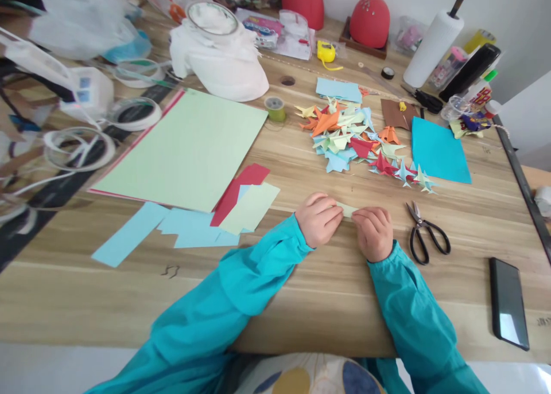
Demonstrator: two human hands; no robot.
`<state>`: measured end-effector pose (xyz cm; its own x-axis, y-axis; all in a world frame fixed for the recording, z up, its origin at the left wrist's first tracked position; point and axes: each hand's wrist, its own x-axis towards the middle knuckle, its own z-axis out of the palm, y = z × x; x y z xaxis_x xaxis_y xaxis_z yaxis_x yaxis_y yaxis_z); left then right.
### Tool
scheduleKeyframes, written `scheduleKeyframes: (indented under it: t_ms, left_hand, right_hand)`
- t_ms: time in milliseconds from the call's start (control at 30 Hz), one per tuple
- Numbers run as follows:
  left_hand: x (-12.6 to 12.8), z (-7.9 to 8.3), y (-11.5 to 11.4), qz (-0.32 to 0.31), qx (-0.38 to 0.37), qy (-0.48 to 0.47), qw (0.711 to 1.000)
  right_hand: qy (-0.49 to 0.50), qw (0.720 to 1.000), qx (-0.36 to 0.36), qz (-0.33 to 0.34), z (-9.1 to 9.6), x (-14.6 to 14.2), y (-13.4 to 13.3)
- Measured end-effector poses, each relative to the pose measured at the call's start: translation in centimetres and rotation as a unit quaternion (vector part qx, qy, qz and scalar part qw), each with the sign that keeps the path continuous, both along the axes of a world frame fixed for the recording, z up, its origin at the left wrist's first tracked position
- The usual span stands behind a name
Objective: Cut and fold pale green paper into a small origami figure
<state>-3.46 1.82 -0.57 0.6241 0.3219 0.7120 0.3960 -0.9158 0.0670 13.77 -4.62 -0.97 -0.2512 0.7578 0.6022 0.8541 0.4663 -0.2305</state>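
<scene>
A person in teal sleeves pinches a narrow pale-green paper strip by its ends, fingers of the left hand and right hand closed on it, in from the near edge of a wooden desk. Black-handled scissors lie just beside the right hand; a phone rests by the near right corner. Folded-paper shapes are heaped toward the far edge.

Matt paper strip, smooth wooden tabletop, glossy phone.
</scene>
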Motion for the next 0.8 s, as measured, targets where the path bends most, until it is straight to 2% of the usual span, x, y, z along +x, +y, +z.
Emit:
scheduleKeyframes:
  t_ms: [233, 333, 400, 600, 800]
  left_hand:
    - [-2.2, -0.3, 2.2, 0.033, 0.001, -0.011, 0.999]
    - [-2.5, -0.2, 2.4, 0.076, -0.010, -0.041, 0.996]
    - [-2.1, -0.1, 1.9, 0.071, -0.020, -0.046, 0.996]
    - [0.3, -0.2, 0.1, -0.008, -0.027, -0.020, 0.999]
    - [0.9, -0.7, -0.1, -0.012, 0.010, -0.033, 0.999]
  right_hand:
    - [0.063, 0.995, 0.003, -0.081, -0.2, 1.3, 0.2]
    - [0.081, 0.992, 0.012, -0.097, -0.1, 1.6, 0.3]
    - [0.076, 0.994, 0.008, -0.081, -0.1, 1.4, 0.3]
    - [0.044, 0.999, 0.008, -0.010, 0.1, -0.3, 0.1]
    - [-0.014, 1.000, 0.013, 0.006, 0.5, -0.7, 0.1]
